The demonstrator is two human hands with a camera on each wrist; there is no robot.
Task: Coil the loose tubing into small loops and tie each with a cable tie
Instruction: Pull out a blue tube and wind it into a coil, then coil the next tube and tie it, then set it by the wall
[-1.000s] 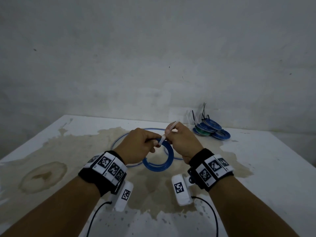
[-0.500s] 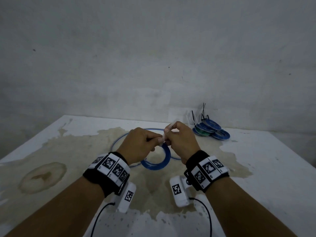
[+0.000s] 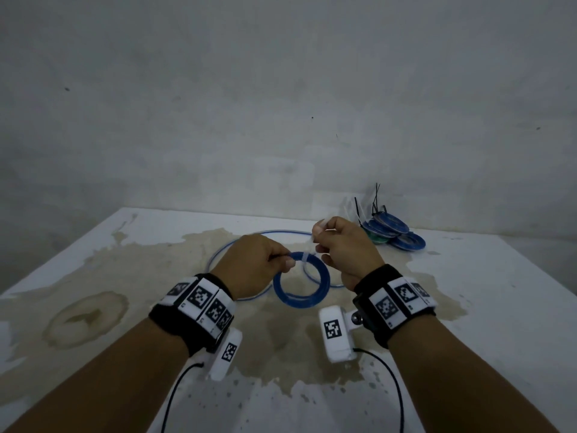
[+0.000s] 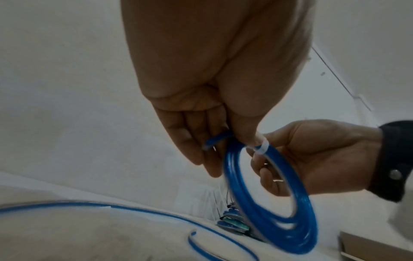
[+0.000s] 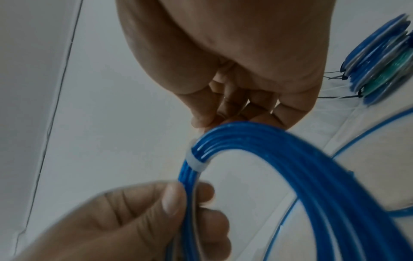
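Above a white table (image 3: 468, 354) blotched with brown stains, set against a bare grey-white wall (image 3: 281, 104), the left hand (image 3: 253, 267) pinches a small coil of blue tubing (image 3: 301, 284) at its top, thumb and fingers curled round the strands. A white cable tie (image 3: 303, 258) circles the coil just beside that grip. The right hand (image 3: 345, 250) pinches the tie's tail, fingers curled. Loose blue tubing (image 3: 218, 257) lies on the table behind. Finished coils (image 3: 392, 234) are stacked near the wall.
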